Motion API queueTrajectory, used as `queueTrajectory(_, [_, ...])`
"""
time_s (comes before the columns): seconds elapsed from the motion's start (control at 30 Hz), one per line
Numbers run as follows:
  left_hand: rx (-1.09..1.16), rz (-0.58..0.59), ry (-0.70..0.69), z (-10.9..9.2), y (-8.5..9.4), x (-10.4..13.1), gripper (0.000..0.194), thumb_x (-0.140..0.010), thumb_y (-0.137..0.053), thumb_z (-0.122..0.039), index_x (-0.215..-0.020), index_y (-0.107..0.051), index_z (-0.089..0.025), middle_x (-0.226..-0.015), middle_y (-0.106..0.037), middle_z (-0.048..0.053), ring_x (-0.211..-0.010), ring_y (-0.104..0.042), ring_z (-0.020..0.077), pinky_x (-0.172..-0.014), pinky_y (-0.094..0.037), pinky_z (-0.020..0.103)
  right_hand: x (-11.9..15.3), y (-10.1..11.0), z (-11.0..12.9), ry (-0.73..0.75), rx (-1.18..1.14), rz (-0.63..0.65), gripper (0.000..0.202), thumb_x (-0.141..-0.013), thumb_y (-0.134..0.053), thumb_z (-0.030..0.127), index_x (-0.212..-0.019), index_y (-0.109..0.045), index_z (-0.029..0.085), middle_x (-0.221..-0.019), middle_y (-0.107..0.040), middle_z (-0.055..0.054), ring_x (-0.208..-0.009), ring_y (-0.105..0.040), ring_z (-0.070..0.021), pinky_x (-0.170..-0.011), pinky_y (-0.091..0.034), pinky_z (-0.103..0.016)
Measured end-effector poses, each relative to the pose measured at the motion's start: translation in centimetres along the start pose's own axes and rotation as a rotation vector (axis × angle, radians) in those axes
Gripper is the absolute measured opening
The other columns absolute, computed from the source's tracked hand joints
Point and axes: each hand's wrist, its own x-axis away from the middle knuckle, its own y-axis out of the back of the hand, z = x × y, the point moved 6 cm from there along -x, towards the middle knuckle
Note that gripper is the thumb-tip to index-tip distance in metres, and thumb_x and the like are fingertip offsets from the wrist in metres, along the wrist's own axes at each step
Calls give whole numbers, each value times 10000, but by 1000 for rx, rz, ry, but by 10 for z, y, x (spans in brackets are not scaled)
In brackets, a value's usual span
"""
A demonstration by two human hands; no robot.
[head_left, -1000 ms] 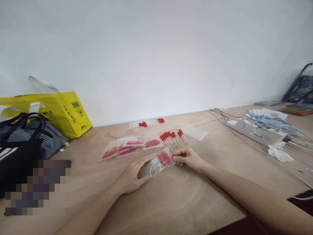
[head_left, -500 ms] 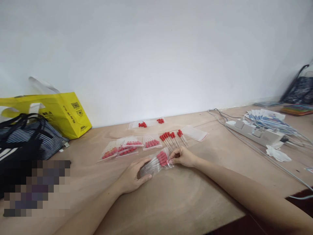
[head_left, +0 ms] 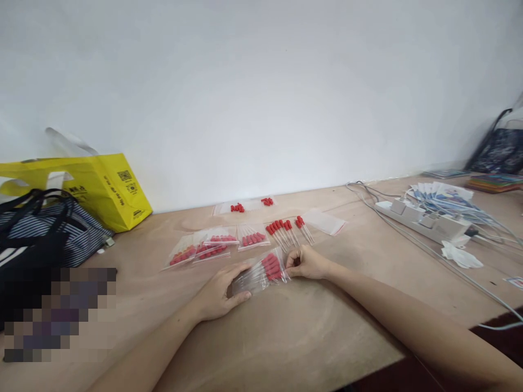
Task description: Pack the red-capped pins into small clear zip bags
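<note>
A clear zip bag (head_left: 250, 276) lies tilted in front of me, holding several glass droppers with red rubber bulbs (head_left: 272, 265). My left hand (head_left: 223, 291) curves around the bag's lower left end, thumb in front and fingers behind. At the opposite end, my right hand (head_left: 304, 263) pinches the zip edge beside the bulbs. Just behind the bag, several loose droppers (head_left: 278, 228) with red bulbs lie in a row, and a smaller group (head_left: 303, 226) sits to their right. Filled zip bags (head_left: 251, 237) of droppers are spread out to the left, some overlapping.
Against the wall lies another bag (head_left: 223, 208) with red bulbs on it. A flat plastic bag (head_left: 324, 222) is right of the droppers. A power strip (head_left: 425, 222) with cables and a crumpled tissue (head_left: 461, 255) stand right. A yellow bag (head_left: 118, 190) and striped bag (head_left: 87, 234) are left.
Almost nothing differs. The view has shifted slightly, and both hands keep their places on the bag, the right fingers still at its zip edge.
</note>
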Motion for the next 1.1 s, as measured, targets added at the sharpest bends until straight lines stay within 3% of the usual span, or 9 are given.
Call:
queueTrajectory(0.13, [6,83,-101,2,4,-2,418,-821,-467,-297,-1235,-417,-280,-1292,-444,15,-1208,-354,232,-990,-298,428,3,0,-2,-19,-39,33,242,-593,-671,382,-602,-598,152,-528,-533,31,-473,-447,-75,-452,-338,-191])
queueTrajectory(0.2, [-43,89,-125,7,7,-3,390,-829,-436,-248,-1217,-444,-288,-1303,-430,2,-1228,-323,228,-1002,-273,445,5,7,-1,13,14,-30,210,-642,-636,362,-678,-613,157,-540,-514,33,-477,-433,-75,-454,-337,-191])
queueTrajectory(0.33, [-155,-141,-84,14,19,-5,339,-833,-370,-195,-1124,-537,-239,-1260,-474,39,-1189,-375,243,-987,-292,453,11,18,11,153,272,-176,253,-671,-614,291,-905,-623,193,-729,-552,-7,-575,-477,-98,-532,-375,-216])
queueTrajectory(0.43, [-131,-272,-93,-2,18,-3,276,-833,-400,-240,-1061,-554,-225,-1143,-553,52,-1089,-475,227,-945,-360,397,12,13,19,213,349,-152,351,-672,-622,353,-1007,-612,246,-882,-568,-36,-708,-540,-136,-634,-410,-253])
queueTrajectory(0.5, [-89,-270,-80,-16,11,-3,297,-780,-515,-341,-1052,-528,-221,-1108,-555,58,-1038,-503,239,-912,-391,388,12,8,24,247,345,-123,401,-654,-634,410,-1027,-607,268,-938,-569,-39,-801,-554,-160,-699,-411,-269])
queueTrajectory(0.6, [-47,-252,-1,-25,4,-1,526,-681,-616,-429,-1125,-426,-221,-1152,-505,78,-1061,-474,280,-885,-403,427,11,0,33,271,360,-131,410,-618,-650,463,-978,-625,268,-935,-564,-34,-808,-552,-158,-705,-399,-263])
queueTrajectory(0.7, [-19,-271,109,-10,6,3,601,-663,-620,-466,-1147,-371,-210,-1177,-481,103,-1081,-458,302,-879,-400,451,13,-5,38,221,410,-211,329,-608,-649,483,-813,-638,226,-803,-570,-18,-692,-532,-132,-610,-369,-235])
queueTrajectory(0.9, [188,-212,108,30,13,5,492,-770,-515,-341,-1193,-313,-191,-1164,-506,97,-1072,-493,228,-909,-409,393,17,-26,43,104,334,-161,288,-611,-645,476,-580,-597,194,-632,-570,19,-560,-506,-94,-507,-306,-205])
queueTrajectory(1.1, [173,-247,172,35,17,1,428,-734,-541,-308,-1118,-402,-181,-1065,-573,85,-1000,-537,231,-874,-427,407,18,-39,46,15,280,-196,141,-638,-623,346,-589,-611,214,-711,-608,28,-571,-516,-92,-500,-309,-203])
